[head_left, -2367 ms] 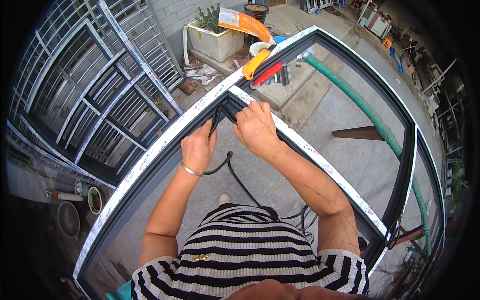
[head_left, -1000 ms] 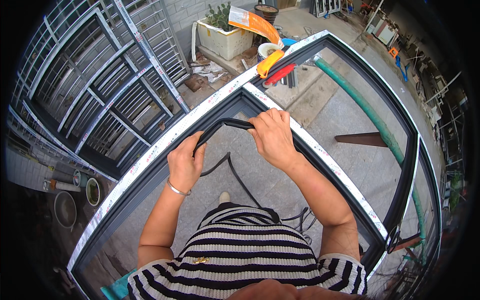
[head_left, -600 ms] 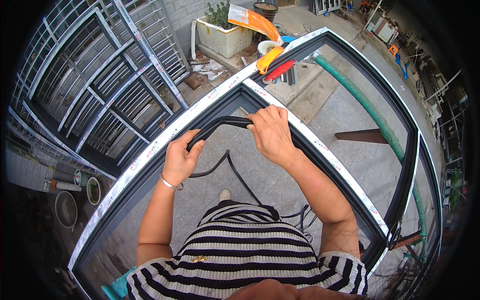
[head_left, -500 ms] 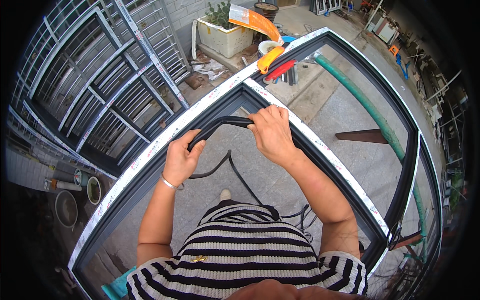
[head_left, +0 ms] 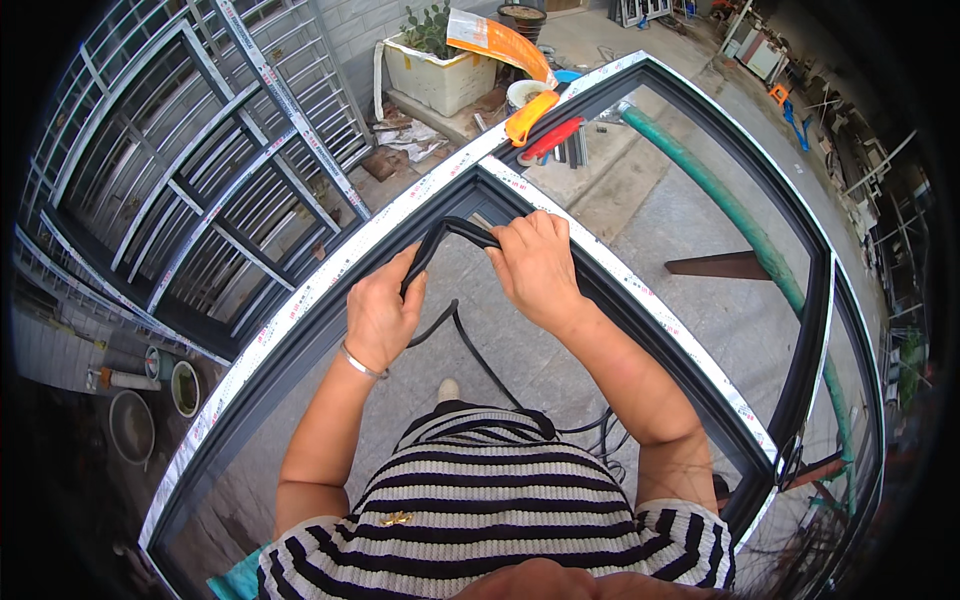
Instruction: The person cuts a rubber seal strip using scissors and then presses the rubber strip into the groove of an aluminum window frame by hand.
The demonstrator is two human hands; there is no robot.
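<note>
A black rubber seal strip point(head_left: 440, 228) is bent into a sharp corner between my two hands. My left hand point(head_left: 383, 308) pinches it on the left side of the bend, and my right hand point(head_left: 537, 262) grips it on the right side. The bend sits just short of the inner corner of a dark window frame point(head_left: 620, 290) whose faces carry white protective film. From my left hand the strip's tail hangs down through the frame opening, and loose loops of it point(head_left: 603, 437) show beside my body.
An orange-handled tool point(head_left: 531, 118) and a red-handled one point(head_left: 553, 141) rest at the frame's far bar. Green-wrapped tubing point(head_left: 710, 190) runs beneath the right opening. Metal window grilles point(head_left: 200, 170) lean at the left. Beyond stands a white planter point(head_left: 440, 80) with cactus.
My hands have come closer together, the left shifting right and slightly nearer. The strip between them has gone from a shallow curve to a sharp, peaked bend.
</note>
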